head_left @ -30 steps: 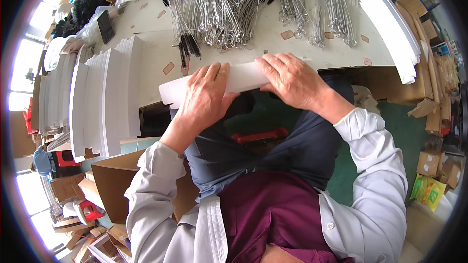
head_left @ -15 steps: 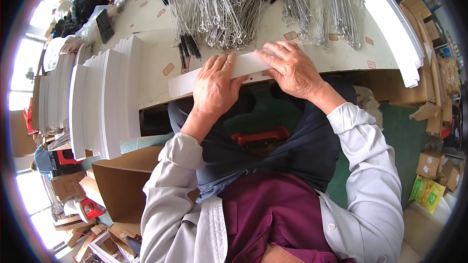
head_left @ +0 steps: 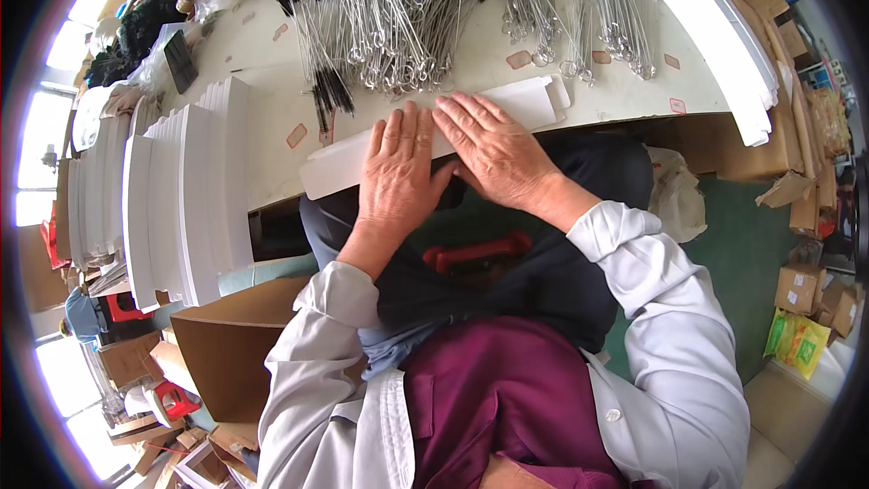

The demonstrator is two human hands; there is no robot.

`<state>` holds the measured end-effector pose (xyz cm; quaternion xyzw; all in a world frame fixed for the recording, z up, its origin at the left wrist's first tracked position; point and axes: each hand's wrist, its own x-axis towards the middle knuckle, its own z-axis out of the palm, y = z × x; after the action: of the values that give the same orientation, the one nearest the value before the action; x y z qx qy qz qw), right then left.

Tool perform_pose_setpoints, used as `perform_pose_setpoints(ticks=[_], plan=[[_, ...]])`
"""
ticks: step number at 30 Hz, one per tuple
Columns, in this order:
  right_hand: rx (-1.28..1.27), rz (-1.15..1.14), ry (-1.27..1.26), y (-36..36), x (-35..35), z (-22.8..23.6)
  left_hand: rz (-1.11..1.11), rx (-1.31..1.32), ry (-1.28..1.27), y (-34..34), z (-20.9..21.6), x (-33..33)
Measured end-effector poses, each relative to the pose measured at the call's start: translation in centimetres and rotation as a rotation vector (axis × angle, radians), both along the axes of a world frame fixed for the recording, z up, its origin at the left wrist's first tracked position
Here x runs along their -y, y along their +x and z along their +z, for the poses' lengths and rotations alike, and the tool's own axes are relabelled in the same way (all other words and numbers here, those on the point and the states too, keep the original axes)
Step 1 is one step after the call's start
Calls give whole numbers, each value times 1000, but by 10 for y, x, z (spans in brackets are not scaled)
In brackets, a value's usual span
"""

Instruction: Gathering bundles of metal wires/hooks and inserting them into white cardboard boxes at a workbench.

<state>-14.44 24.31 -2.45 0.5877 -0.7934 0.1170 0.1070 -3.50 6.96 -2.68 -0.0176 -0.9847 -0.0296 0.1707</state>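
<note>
A long, narrow white carton lies along the front edge of the table, its right end showing loose flaps. My left hand rests flat across its middle with the fingers stretched out. Beside it, my right hand presses down on the carton, fingers extended and slanting up to the left. The two thumbs come close together at the near edge. Just beyond my hands is a heap of thin wire-handled brushes with looped ends. Black bristles show on several at the left.
Stacked white flat cartons stand at the table's left, with another stack at the right. Clear bags of wire-handled brushes lie at the back right. An open brown cardboard box is on my left, and something red shows below the table.
My right hand has slid left along the carton and flattened, uncovering its flapped right end. My left hand's fingers have straightened. The carton looks flatter now.
</note>
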Motion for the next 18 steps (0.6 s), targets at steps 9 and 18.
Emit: perform_pose_setpoints(ticks=[9,18], plan=[[-28,-242,-6,-33,-70,0,119,18,-41,59,-4,71],[24,-165,-114,-40,-85,12,83,20,-77,73,9,71]])
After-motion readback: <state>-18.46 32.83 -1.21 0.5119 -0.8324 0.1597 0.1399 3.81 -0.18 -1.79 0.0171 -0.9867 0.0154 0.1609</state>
